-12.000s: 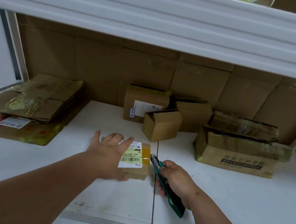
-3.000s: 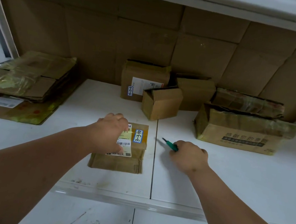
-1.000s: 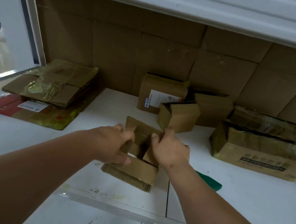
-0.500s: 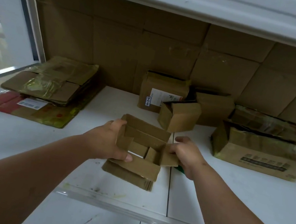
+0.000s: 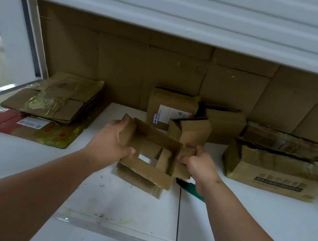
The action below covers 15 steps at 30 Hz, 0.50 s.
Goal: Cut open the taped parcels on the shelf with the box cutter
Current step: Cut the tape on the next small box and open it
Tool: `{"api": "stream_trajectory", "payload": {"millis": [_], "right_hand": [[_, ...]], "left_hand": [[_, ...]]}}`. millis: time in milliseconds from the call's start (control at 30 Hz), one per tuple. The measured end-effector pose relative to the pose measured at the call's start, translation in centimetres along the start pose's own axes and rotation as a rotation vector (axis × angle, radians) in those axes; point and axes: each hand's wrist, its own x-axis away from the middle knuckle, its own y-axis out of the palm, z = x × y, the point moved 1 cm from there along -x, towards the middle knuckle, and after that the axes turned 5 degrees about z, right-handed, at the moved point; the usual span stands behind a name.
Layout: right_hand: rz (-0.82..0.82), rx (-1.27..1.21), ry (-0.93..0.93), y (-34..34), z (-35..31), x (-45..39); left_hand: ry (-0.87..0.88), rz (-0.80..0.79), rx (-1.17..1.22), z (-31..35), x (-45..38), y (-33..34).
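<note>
At the centre of the frame both hands hold an opened cardboard box [image 5: 148,156] over the white shelf [image 5: 121,203]. The left hand [image 5: 109,144] has its grip closed on the box's left wall, thumb inside the near edge and fingers wrapped round the outside. The right hand [image 5: 197,163] pinches the right flap, thumb and fingers curled on the cardboard. The flaps stand spread and the shelf shows through a gap in the bottom, so this box looks cut open at both ends.

The box cutter [image 5: 191,188] lies on the shelf just under the right wrist, only part of its green body showing.

The step in hand looks like pulling the box apart to flatten it. To do it well, I would keep the left grip firm on the wall and fold the right flap outward along its crease, pressing the sides together without tearing. Keep the wrist off the cutter; whether its blade is out cannot be told.

A labelled parcel [image 5: 171,109] stands at the back of the shelf, upper centre, apparently uncut.
</note>
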Motion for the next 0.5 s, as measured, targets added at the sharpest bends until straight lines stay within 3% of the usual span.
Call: {"api": "stream_trajectory", "payload": {"millis": [200, 367, 500], "right_hand": [[0.163, 0.049, -0.215, 0.3, -0.4, -0.2], [0.127, 0.087, -0.255, 0.4, -0.7, 0.2], [0.105, 0.261, -0.306, 0.4, -0.9, 0.8]], "left_hand": [[0.053, 0.047, 0.073, 0.6, -0.3, -1.0], [0.02, 0.085, 0.044, 0.0, -0.9, -1.7], [0.004, 0.212, 0.043, 0.3, -0.8, -2.1]]}}
